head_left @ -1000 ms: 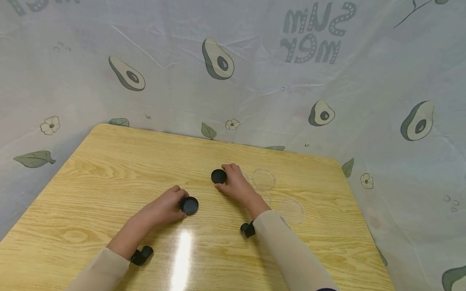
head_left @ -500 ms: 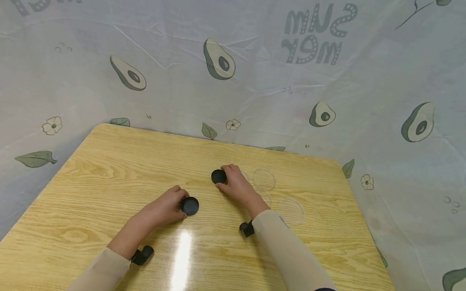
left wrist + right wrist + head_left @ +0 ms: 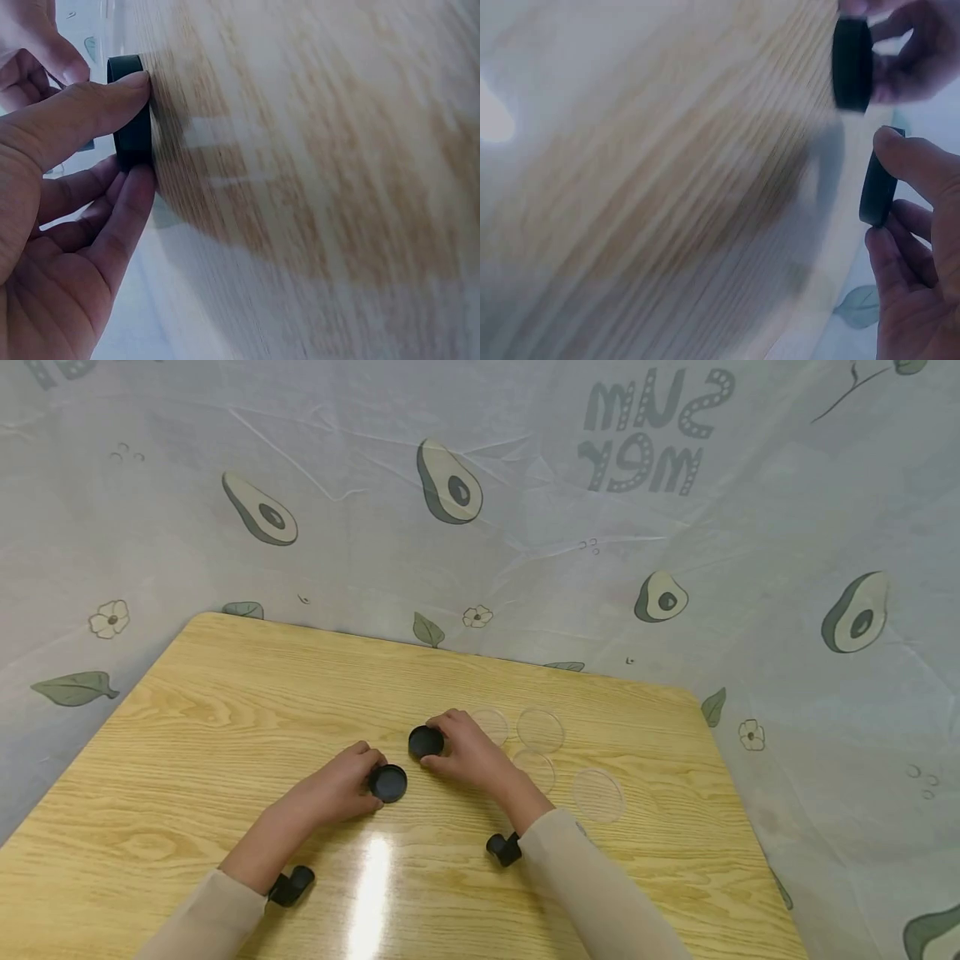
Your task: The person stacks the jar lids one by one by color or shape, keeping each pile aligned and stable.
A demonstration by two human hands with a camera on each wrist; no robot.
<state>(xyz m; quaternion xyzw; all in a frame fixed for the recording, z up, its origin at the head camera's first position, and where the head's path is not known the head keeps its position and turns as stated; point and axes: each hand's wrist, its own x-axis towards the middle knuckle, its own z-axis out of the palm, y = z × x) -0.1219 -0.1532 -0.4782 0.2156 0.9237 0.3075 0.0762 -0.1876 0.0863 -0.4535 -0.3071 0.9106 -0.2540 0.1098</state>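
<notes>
My left hand holds a black round cap by its edge, with its shallow inside facing up. In the left wrist view the thumb and fingers pinch that cap right at the tabletop. A second black round cap is gripped by my right hand, just behind and right of the first. In the right wrist view this cap is tilted between thumb and fingertips, close beside the left hand's cap. A narrow gap separates the two caps in the head view.
Several clear round discs lie on the wood-grain table, around and right of my right forearm. A black wrist camera sits at the left wrist, another at the right. A printed curtain hangs behind the table's far edge.
My right hand has moved left and nearer with its cap, closer to the left hand's cap. A clear disc behind it shows more fully. The left hand stays in place.
</notes>
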